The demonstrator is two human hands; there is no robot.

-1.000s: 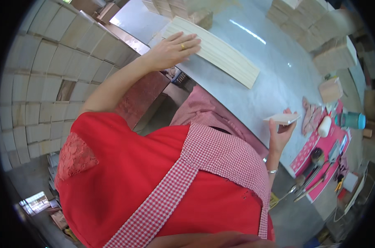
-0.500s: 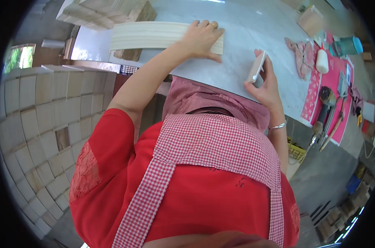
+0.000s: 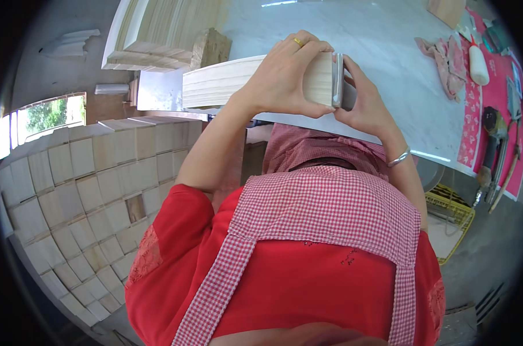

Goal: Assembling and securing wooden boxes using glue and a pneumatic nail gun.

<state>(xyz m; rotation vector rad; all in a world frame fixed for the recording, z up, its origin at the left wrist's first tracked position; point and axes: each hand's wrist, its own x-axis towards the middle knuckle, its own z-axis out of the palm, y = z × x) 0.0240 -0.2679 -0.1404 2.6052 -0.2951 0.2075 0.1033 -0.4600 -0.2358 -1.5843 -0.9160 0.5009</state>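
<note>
A pale wooden board (image 3: 221,86) lies on the grey table (image 3: 388,63) in front of me. My left hand (image 3: 284,78), with a gold ring, grips the board's right end from above. My right hand (image 3: 362,104) presses a small flat grey-edged block (image 3: 339,81) against that end of the board. A silver bangle circles my right wrist. I wear a red top and a red checked apron.
Stacks of pale wooden boards (image 3: 157,34) stand at the table's far left, and many wooden blocks (image 3: 88,190) are piled at my left. On a pink mat (image 3: 492,98) at the right lie a white bottle (image 3: 479,63), a cloth (image 3: 446,55) and hand tools. A yellow wire basket (image 3: 451,213) sits below.
The view has swung so the board now lies across the front. My right hand has brought the small block from beside the table up against the board's end, where my left hand still holds.
</note>
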